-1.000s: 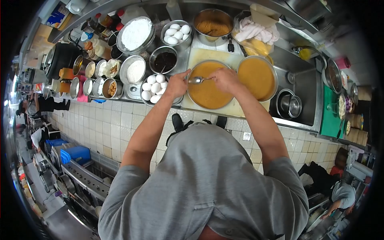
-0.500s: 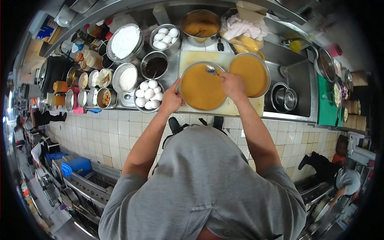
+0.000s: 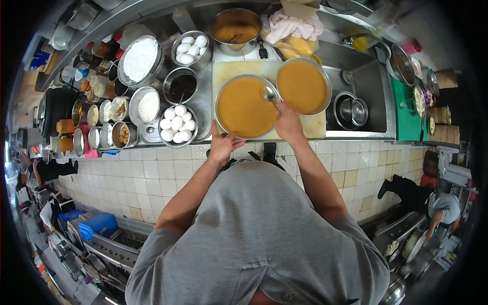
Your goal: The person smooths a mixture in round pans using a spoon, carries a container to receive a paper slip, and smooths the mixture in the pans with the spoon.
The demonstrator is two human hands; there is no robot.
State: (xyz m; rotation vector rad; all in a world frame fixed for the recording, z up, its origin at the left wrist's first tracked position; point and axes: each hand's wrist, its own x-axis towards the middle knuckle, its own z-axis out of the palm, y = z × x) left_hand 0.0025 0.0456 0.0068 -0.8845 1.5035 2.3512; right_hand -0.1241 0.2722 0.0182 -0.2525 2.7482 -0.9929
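My right hand [image 3: 288,122] is closed on the handle of a metal spoon [image 3: 268,93], whose bowl is over the right side of a large round pan [image 3: 246,109] filled with a smooth orange-brown mixture. Against the near left rim of that pan rests my left hand [image 3: 222,146], its fingers spread along the outside edge. A second round pan [image 3: 303,86] with the same mixture sits just to the right. Both pans stand on a pale cutting board [image 3: 223,71].
Bowls of eggs [image 3: 177,123], white powder [image 3: 140,60] and dark sauce [image 3: 183,85] stand at left. A pot [image 3: 236,28] is behind the pans, and a sink [image 3: 376,76] holding bowls is at right. Other people are at the far left and right edges.
The view has shifted a little. My left hand has slid from the left side of the pan towards its near edge, fingers more spread. The spoon has turned, its handle now pointing towards me.
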